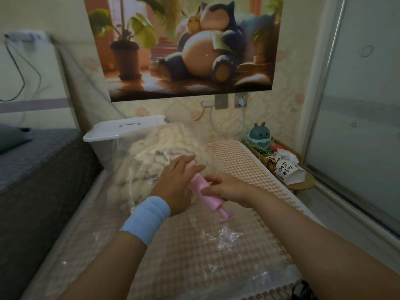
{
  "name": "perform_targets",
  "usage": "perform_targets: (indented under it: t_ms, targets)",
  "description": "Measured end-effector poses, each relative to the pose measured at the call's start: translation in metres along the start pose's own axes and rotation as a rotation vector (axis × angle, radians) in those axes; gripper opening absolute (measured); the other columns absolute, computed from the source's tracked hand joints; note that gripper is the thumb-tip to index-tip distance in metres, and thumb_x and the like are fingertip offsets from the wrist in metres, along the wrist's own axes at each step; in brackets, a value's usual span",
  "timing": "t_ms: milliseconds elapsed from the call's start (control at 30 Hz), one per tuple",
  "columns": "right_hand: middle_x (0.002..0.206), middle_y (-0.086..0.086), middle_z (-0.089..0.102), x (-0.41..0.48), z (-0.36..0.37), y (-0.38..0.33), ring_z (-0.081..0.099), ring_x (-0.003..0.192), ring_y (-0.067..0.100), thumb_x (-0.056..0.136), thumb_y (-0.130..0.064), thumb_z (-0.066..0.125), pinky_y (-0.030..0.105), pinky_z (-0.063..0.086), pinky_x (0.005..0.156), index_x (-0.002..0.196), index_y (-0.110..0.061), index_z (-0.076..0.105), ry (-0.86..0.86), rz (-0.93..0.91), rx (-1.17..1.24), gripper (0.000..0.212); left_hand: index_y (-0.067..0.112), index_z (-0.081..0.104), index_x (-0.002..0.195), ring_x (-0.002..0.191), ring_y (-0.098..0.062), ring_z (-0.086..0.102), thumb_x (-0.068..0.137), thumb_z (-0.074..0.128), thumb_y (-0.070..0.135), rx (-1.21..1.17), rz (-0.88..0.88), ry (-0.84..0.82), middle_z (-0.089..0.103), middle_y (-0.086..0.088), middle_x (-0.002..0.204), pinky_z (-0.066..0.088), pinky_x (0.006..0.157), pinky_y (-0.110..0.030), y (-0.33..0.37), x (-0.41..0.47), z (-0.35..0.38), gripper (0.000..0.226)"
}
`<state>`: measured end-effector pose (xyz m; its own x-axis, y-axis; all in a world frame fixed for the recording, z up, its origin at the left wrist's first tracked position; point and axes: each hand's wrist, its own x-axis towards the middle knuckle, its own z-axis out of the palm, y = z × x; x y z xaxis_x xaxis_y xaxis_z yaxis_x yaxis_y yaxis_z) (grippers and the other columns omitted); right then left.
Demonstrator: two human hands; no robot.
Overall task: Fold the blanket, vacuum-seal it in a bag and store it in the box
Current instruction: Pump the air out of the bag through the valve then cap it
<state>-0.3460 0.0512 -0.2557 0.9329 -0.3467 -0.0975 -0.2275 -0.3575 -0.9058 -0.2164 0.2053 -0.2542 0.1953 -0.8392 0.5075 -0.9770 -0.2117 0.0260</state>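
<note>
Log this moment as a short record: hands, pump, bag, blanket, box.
left hand: fingers straight, resting on the bag at the tip of the pump
right hand: grips the pink barrel
pump: nose at the bag, handle end toward the person
blanket: cream, chunky knit, inside the clear bag
bag: lies on the checked mat
box: behind the bag, white lid on

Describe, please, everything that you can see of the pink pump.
The pump is a pale pink cylinder, plastic by its look, with a flange and a plunger handle at its near end. It is tilted, its far end aimed at the clear bag that holds the blanket. The right hand grips its barrel; the left hand, fingers straight, covers its far end, so the tip is hidden.
</note>
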Motion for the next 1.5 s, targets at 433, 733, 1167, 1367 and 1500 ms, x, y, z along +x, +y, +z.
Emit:
perform_targets:
  t_ms: [433,733,1167,1367,1500]
  targets:
    - [0.116,-0.002,0.068,0.014,0.057,0.023,0.062,0.094,0.013,0.083,-0.029,0.076,0.024,0.051,0.08,0.128,-0.024,0.065,-0.368,-0.051,-0.808,0.046,0.036,0.055,0.126,0.109,-0.015,0.056,0.069,0.079,0.044,0.04,-0.264,-0.896,0.057,0.007,0.126,0.048,0.096,-0.034,-0.014,-0.047,0.019,0.062]
    - [0.118,-0.001,0.066,0.054,0.08,0.014,0.062,0.108,0.021,0.088,-0.033,0.065,0.028,0.046,0.083,0.121,-0.025,0.066,0.053,-0.197,-0.83,0.034,0.032,0.064,0.117,0.098,-0.012,0.061,0.084,0.066,0.037,-0.208,-0.506,-0.63,0.065,0.008,0.115,0.049,0.091,-0.03,-0.05,-0.057,0.021,0.033]
    - [0.109,0.011,0.067,0.098,0.103,0.018,0.064,0.095,0.029,0.097,-0.028,0.054,0.037,0.046,0.076,0.114,-0.007,0.058,0.18,-0.367,-1.088,0.027,0.015,0.062,0.115,0.106,-0.024,0.048,0.067,0.08,0.031,-0.043,-0.293,-0.159,0.054,-0.004,0.116,0.045,0.09,-0.038,-0.077,-0.047,0.066,0.053]
    - [0.117,0.011,0.063,0.102,0.09,0.02,0.062,0.101,0.028,0.101,-0.029,0.051,0.034,0.042,0.077,0.121,-0.008,0.055,0.04,-0.45,-1.199,0.03,0.015,0.06,0.12,0.111,-0.026,0.047,0.063,0.081,0.049,-0.013,-0.236,-0.059,0.052,-0.007,0.125,0.046,0.091,-0.037,-0.082,-0.048,0.075,0.069]
    - [0.114,0.013,0.061,0.103,0.087,0.027,0.062,0.099,0.031,0.098,-0.018,0.056,0.037,0.047,0.078,0.118,-0.007,0.057,-0.008,-0.555,-1.22,0.023,0.018,0.056,0.123,0.112,-0.026,0.047,0.057,0.084,0.047,0.04,-0.259,-0.082,0.05,-0.005,0.127,0.05,0.087,-0.044,-0.085,-0.048,0.079,0.078]
